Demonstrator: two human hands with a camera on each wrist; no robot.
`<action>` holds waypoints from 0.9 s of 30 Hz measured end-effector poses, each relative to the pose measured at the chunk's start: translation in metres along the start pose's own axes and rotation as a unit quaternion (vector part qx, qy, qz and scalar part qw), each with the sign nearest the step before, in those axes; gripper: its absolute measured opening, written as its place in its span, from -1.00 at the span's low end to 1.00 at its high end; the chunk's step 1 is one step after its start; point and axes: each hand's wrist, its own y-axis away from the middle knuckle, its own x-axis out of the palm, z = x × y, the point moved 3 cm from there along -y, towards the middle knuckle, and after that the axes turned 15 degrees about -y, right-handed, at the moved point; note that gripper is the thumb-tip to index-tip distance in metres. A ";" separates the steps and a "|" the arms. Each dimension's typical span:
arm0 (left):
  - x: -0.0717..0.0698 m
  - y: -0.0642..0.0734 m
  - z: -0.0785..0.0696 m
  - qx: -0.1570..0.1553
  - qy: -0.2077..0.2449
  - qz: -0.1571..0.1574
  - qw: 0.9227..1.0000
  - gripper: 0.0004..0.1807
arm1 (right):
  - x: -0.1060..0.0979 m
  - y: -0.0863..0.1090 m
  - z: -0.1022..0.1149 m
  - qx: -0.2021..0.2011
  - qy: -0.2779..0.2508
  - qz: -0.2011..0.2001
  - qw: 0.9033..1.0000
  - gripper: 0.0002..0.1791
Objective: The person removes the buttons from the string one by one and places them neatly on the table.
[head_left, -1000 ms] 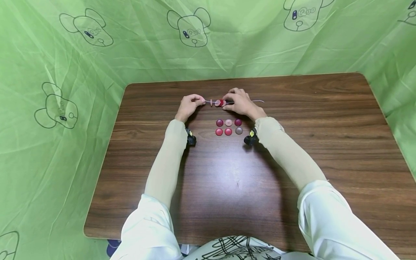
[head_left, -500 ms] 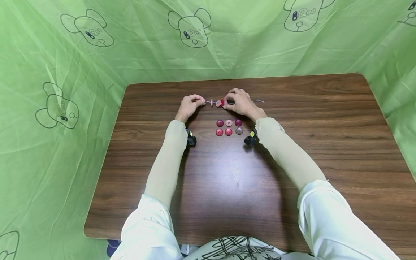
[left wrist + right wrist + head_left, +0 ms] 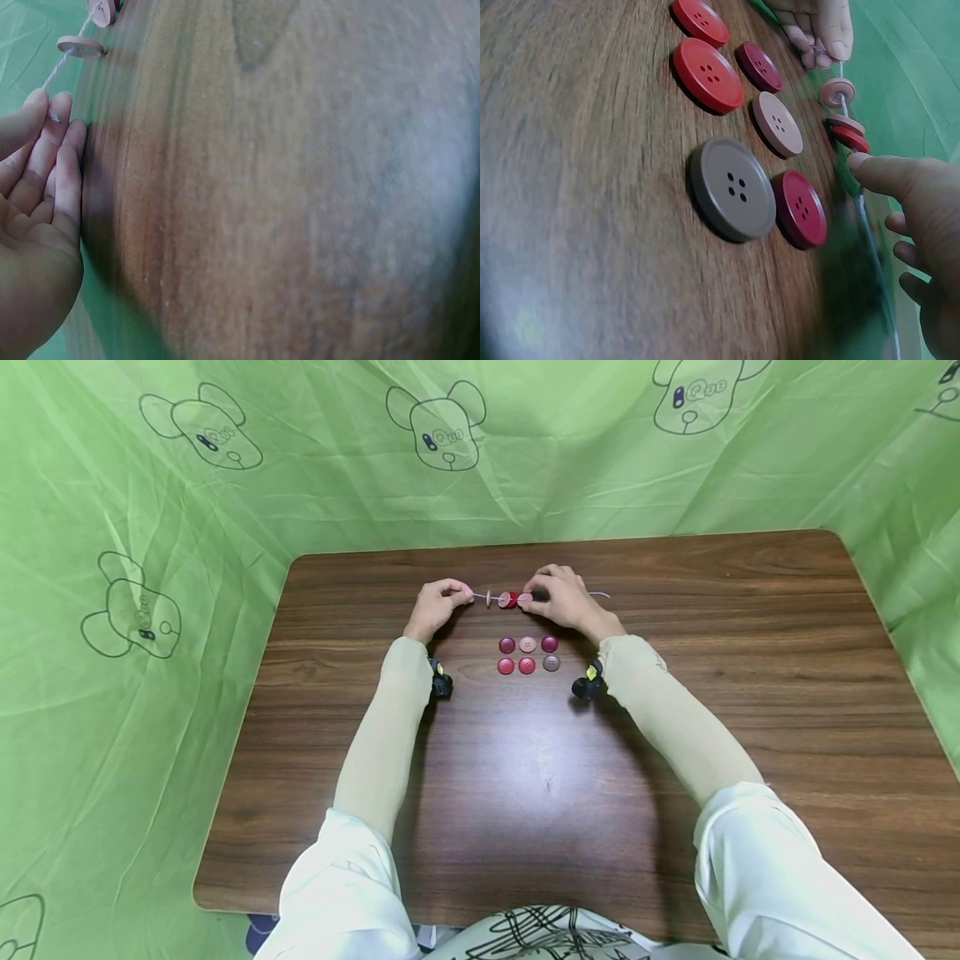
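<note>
A pale cord (image 3: 877, 259) runs between the two hands, strung with several buttons. My left hand (image 3: 435, 606) pinches its left end between thumb and fingertip; a short tip pokes out in the left wrist view. Near that hand a pink button (image 3: 80, 46) stands on edge on the cord. Farther along come another pink button (image 3: 504, 600) and a red button (image 3: 513, 599). At the right end of the group, my right hand (image 3: 564, 597) pinches a pink button (image 3: 524, 599) between thumb and index finger. The cord's free end trails out beyond the right hand.
Loose four-hole buttons lie in two rows before the hands: a maroon button (image 3: 507, 645), a pale pink button (image 3: 528, 644), another maroon one, two red buttons and a grey-brown button (image 3: 733, 189). The wooden table (image 3: 495, 827) meets a green cloth backdrop (image 3: 555, 485) behind.
My right hand has shifted slightly right, and the pink button at its fingertips has moved right along the cord, away from the red one. The left hand keeps its place.
</note>
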 end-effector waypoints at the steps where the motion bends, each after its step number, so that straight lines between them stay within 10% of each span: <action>1: 0.000 0.000 0.000 0.000 0.001 0.000 1.000 -0.85 | -0.001 0.001 0.000 0.001 -0.002 -0.001 1.000 -0.67; 27: 0.002 -0.001 0.002 0.000 0.012 -0.003 1.000 -0.86 | -0.024 0.020 -0.018 0.000 -0.013 -0.022 1.000 -0.64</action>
